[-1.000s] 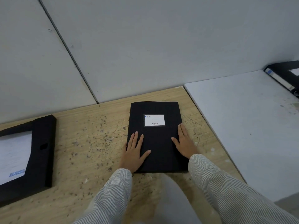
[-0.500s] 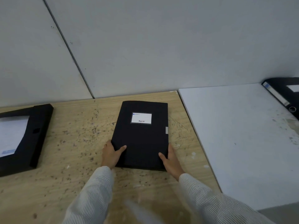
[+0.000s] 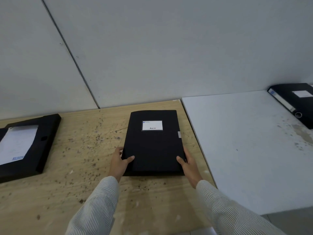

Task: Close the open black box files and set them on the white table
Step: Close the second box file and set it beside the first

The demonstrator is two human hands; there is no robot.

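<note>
A closed black box file (image 3: 153, 145) with a white label lies flat on the speckled wooden table (image 3: 81, 150). My left hand (image 3: 119, 162) grips its near left corner, thumb on top. My right hand (image 3: 188, 162) grips its near right corner the same way. The white table (image 3: 250, 150) adjoins the wooden one on the right. A second black box file (image 3: 25, 145) lies open at the far left, with white paper showing inside.
A closed black file (image 3: 294, 102) with a labelled spine rests at the white table's far right corner. A grey panelled wall (image 3: 152, 48) runs along the back of both tables. My striped sleeves fill the lower foreground.
My hands slid from flat on the file's lid to its near corners and took hold. The view has swung right, so more of the white table shows.
</note>
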